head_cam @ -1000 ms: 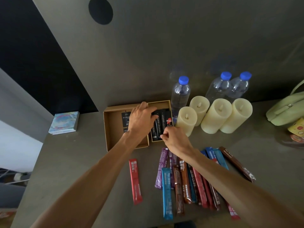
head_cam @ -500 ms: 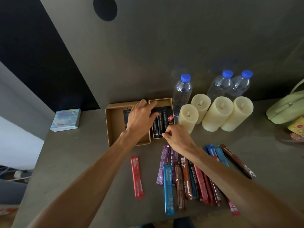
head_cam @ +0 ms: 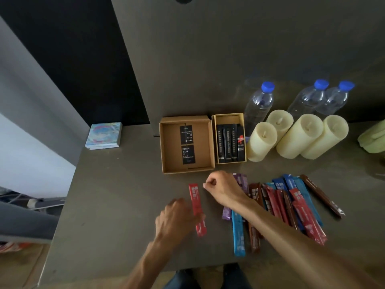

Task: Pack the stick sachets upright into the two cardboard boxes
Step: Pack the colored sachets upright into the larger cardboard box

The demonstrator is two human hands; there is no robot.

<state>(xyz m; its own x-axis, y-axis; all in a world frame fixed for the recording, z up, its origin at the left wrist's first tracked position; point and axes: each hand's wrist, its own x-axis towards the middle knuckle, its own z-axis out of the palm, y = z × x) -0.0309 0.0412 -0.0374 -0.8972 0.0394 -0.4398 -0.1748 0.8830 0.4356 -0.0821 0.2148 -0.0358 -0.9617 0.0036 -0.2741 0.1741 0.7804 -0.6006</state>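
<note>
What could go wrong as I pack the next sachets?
The narrow box already looks full across with black sachets; forcing another in may buckle them. The wide box holds only two black cards, so upright sachets there could topple. The candles stand right beside the narrow box and may get knocked.

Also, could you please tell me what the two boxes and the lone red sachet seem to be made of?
Large box and small box: plain brown cardboard, matte, apparently uncoated; the rims show raw folded board. Lone red sachet: probably plastic or foil-laminate film, thin and flat with a faint sheen.
</note>
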